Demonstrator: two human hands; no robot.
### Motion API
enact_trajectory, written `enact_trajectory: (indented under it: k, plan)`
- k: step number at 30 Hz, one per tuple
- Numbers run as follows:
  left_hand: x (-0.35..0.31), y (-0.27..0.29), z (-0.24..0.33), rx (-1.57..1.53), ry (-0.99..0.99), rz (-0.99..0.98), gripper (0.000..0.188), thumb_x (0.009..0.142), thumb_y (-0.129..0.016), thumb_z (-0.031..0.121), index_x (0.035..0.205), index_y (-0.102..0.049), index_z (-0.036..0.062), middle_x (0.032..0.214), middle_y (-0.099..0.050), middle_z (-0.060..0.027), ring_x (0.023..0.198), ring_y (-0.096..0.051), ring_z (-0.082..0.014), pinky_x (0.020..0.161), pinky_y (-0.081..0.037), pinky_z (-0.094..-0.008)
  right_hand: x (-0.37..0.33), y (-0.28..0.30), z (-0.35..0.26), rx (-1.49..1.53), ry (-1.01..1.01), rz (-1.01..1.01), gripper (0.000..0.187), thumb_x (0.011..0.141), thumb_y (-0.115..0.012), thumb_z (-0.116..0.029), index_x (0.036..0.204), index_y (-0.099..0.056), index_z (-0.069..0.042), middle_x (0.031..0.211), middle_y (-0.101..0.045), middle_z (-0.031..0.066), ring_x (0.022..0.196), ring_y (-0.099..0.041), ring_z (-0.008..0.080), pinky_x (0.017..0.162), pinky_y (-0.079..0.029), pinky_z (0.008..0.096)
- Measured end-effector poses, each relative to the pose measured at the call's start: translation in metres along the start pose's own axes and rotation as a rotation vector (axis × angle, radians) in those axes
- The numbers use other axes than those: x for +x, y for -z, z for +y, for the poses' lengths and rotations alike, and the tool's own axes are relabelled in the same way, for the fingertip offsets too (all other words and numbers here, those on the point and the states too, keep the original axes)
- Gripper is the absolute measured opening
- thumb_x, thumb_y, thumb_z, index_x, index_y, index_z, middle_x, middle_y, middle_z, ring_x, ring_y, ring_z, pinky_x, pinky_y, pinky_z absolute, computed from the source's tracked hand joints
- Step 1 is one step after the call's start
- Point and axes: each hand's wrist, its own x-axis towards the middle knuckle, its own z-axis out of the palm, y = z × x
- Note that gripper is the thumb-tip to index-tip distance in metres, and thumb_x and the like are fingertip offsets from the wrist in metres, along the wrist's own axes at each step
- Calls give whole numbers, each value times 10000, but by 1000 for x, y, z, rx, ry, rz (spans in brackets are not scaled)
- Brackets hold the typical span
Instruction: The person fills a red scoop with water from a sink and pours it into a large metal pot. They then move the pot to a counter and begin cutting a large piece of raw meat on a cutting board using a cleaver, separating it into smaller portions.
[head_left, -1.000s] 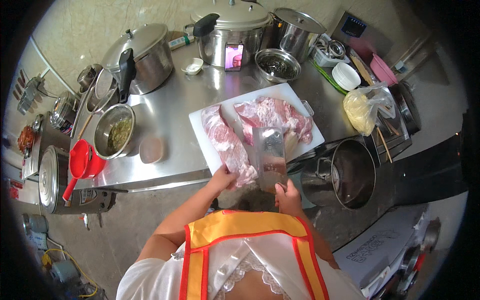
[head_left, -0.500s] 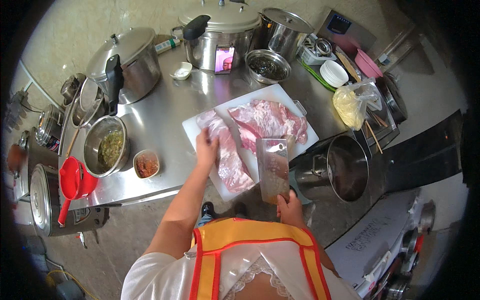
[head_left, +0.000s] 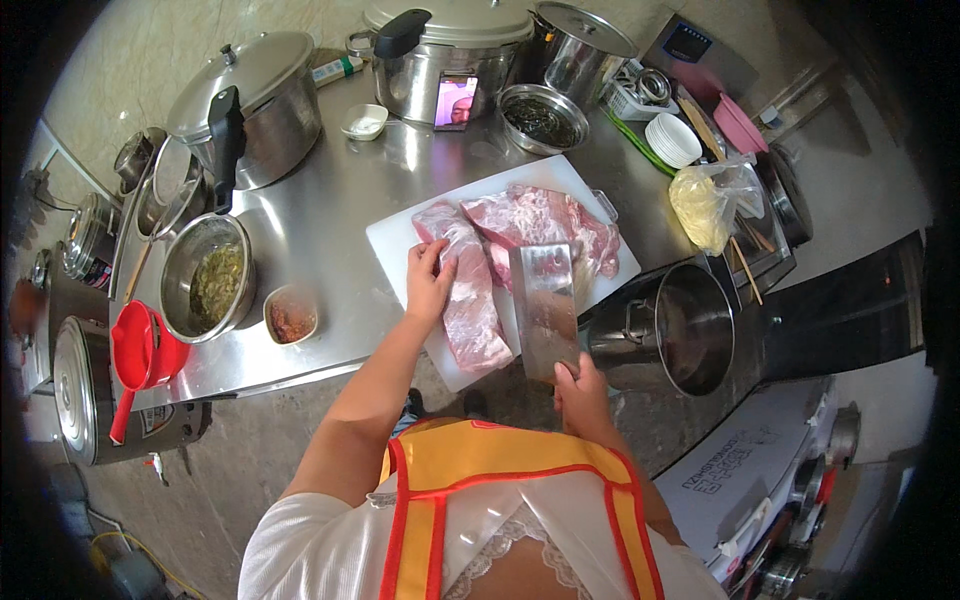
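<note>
Two pieces of raw meat lie on a white cutting board point(head_left: 393, 236). My left hand point(head_left: 429, 286) presses against the left edge of the long, narrow strip of meat point(head_left: 468, 300), its fingers a little apart on the surface. Right of that strip is a broader slab of meat point(head_left: 530, 215) with whitish fat on it. My right hand point(head_left: 583, 395) is closed round the handle of a cleaver point(head_left: 545, 310). The wide blade is tilted over the board's right part, covering some of the slab's lower edge. Whether the blade touches the meat, I cannot tell.
Left of the board stand a small bowl of reddish sauce point(head_left: 291, 316), a steel bowl point(head_left: 243, 290) and a red ladle point(head_left: 128, 350). Behind are pressure cookers point(head_left: 450, 75) and a phone point(head_left: 456, 102). A deep pot point(head_left: 640, 325) adjoins the board's right side.
My left hand has shifted right and slightly away from me, and the meat strip has moved toward the slab with it. The cleaver has moved slightly farther from me in my right hand.
</note>
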Motion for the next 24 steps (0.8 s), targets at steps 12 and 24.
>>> enact_trajectory:
  k: [12,24]
  plan:
    - [-6,-7,9,-129,106,166,371,803,-513,84,1159,-412,62,991,-456,-88,814,-468,-162,736,-406,-274,56,-37,-8,-425,469,17,155,820,-451,-120,793,-370,9,502,-478,94,403,-504,172,394,-404,308]
    - [-4,-5,9,-40,28,173,399,749,-533,115,1114,-402,21,987,-424,-162,862,-454,-278,768,-391,-337,51,-56,-68,-714,361,-60,163,785,-439,-124,817,-429,36,690,-550,264,695,-542,417,672,-413,476]
